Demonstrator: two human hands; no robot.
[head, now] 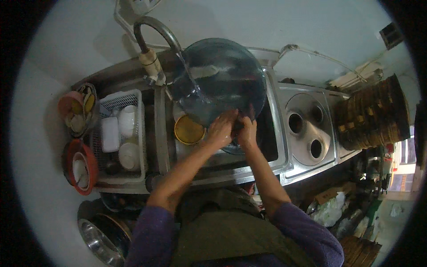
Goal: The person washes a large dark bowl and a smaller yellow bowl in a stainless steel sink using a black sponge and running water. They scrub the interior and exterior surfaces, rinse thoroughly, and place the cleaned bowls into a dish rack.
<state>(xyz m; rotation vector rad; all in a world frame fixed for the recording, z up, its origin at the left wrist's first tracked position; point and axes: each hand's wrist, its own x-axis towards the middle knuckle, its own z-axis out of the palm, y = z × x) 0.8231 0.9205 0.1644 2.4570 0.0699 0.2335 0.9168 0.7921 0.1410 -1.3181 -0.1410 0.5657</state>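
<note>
Over a stainless steel sink (280,130), a large dark round basin or lid (220,76) tilts against the back edge. Water falls onto its surface from a curved metal faucet (160,28). Both of my hands are at its near edge. My left hand (222,130) has its fingers stretched toward my right hand (247,130), which is close beside it. Something dark lies between them, but I cannot tell what it is or whether either hand grips it. A round yellow container (189,130) stands in the sink, left of my left hand.
On the left, a white plastic basket (143,133) holds white bowls, beside a red-orange plastic basin (93,163). A steel panel with three round holes (307,128) adjoins the sink's right side. Stacked bamboo steamers (373,113) stand farther right. Metal bowls (100,243) lie low at left.
</note>
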